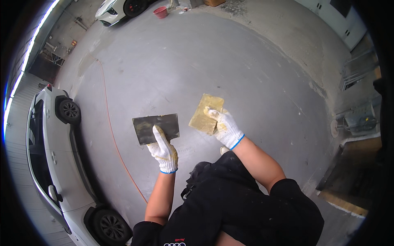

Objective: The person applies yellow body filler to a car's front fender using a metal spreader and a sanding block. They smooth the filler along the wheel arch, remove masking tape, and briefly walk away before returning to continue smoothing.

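White knit gloves with blue cuffs cover both of my hands, and yellowish smears mark them. My left hand (163, 151) grips a dark, rectangular putty spreader (147, 126), its thumb pressed flat on the upper face. In my right hand (225, 125) is a second flat spreader (200, 117), coated with yellow-tan putty and tilted, the thumb lying over its face. The two spreaders are held apart, side by side above the grey floor. The fingers behind each one are hidden.
A white car (61, 151) stands along the left, and another white car (119, 9) is at the far end near a red basin (160, 12). An orange hose (110, 119) runs over the grey floor (246, 74). Wooden-edged items (344, 203) lie at the right.
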`<action>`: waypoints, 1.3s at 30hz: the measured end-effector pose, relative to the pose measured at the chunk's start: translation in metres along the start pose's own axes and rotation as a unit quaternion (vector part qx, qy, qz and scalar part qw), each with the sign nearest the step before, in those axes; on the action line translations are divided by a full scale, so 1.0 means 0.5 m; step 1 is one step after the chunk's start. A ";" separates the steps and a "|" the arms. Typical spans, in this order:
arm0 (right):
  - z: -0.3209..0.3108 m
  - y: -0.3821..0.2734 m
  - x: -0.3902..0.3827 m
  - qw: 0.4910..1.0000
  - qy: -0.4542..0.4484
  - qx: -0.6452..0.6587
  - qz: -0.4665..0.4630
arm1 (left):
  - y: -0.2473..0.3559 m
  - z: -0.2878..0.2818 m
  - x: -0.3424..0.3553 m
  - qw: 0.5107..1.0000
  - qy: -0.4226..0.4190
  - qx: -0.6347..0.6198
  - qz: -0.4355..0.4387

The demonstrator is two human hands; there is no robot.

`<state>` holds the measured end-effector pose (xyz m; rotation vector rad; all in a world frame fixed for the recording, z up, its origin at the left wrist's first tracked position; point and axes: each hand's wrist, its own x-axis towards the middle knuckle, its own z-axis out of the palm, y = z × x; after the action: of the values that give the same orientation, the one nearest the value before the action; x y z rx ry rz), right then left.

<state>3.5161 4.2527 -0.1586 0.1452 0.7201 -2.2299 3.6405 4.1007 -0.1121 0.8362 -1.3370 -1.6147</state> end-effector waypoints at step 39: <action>0.768 0.076 1.351 0.793 -0.481 -0.373 -0.031 | 0.124 0.333 1.433 0.988 -0.127 -0.077 0.030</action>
<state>3.1194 3.5895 -0.0708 -1.3162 0.9119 -1.5638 3.2110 3.5111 0.0005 0.5046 -1.3767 -1.7955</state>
